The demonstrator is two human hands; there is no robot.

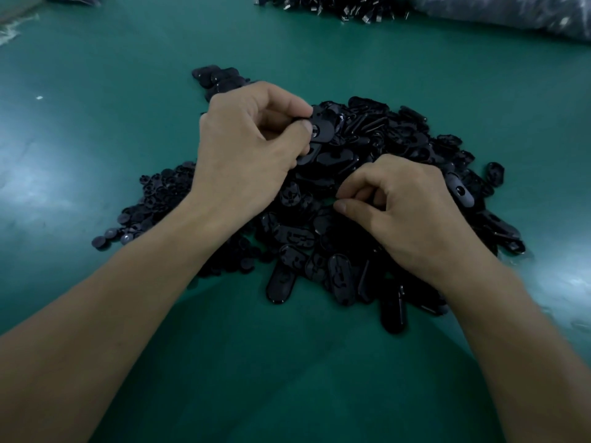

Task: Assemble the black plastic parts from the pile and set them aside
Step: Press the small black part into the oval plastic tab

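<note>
Green table top [112, 75], worn, with dull glare patches on the left and right sides. Main pile [399, 148] of black plastic parts sits mid-table: flat oval shells, heaped and overlapping, a few lying loose at the near edge. Clear plastic bag [511, 17] at the far right corner, contents dark, not legible. Second heap [335, 6] of small dark bits with pale metal glints lies at the far edge, well apart from the main pile.

Left hand [243, 145] is over the far-left part of the pile, fingers curled, thumb and forefinger gripping an oval piece [323, 126] lifted just above the heap. Right hand [406, 206] is low over the near-right part of the pile, knuckles up, thumb and forefinger tips nearly meeting; cannot tell whether anything is pinched between them.

Spread of small round buttons [153, 199] adjoins the pile on its left, thinning out toward the near left. Small cluster [217, 79] of glossy oval parts lies beyond the left hand, at the far-left fringe of the pile.
</note>
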